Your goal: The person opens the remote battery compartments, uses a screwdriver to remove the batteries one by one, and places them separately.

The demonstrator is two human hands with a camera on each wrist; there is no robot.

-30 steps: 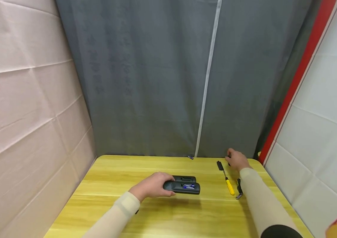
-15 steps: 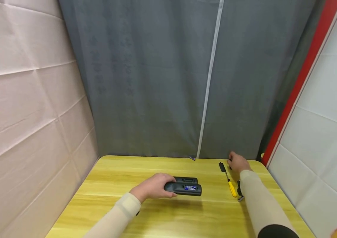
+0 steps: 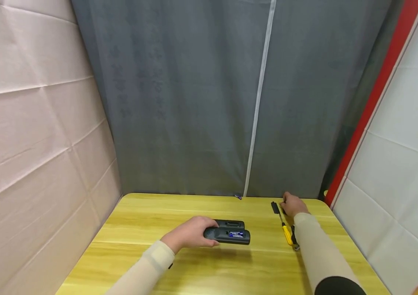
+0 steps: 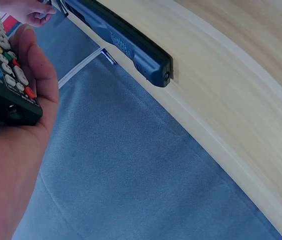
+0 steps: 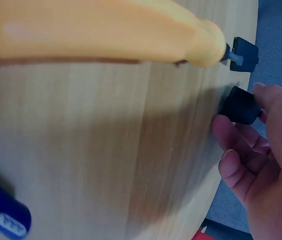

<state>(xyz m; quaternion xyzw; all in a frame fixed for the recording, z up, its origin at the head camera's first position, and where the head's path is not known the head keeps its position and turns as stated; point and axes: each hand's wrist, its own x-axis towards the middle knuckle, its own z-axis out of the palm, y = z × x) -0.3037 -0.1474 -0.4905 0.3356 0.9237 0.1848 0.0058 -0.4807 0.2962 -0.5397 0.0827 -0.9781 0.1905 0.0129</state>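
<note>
My left hand point(image 3: 190, 233) grips a black remote control point(image 3: 226, 235) above the table, its back up and a blue battery in its opened compartment. Its coloured buttons show in the left wrist view. Beyond it, a second black remote control point(image 4: 126, 42) lies on the table, its compartment uncovered. My right hand point(image 5: 268, 155) pinches a small black battery cover point(image 5: 241, 106) between thumb and fingers at the far right table edge. Beside it lies another black battery cover point(image 5: 245, 54), at the tip of a yellow-handled screwdriver point(image 3: 287, 235).
A blue AAA battery point(image 5: 6, 212) lies on the table nearer the right wrist. Another small blue battery point(image 3: 238, 196) lies at the table's far edge, by the grey curtain point(image 3: 194, 123). White panels stand left and right of the wooden table point(image 3: 128, 229).
My right hand has shifted slightly towards me and left, nearer the screwdriver and the cover at its tip. My left hand holds the remote control almost still.
</note>
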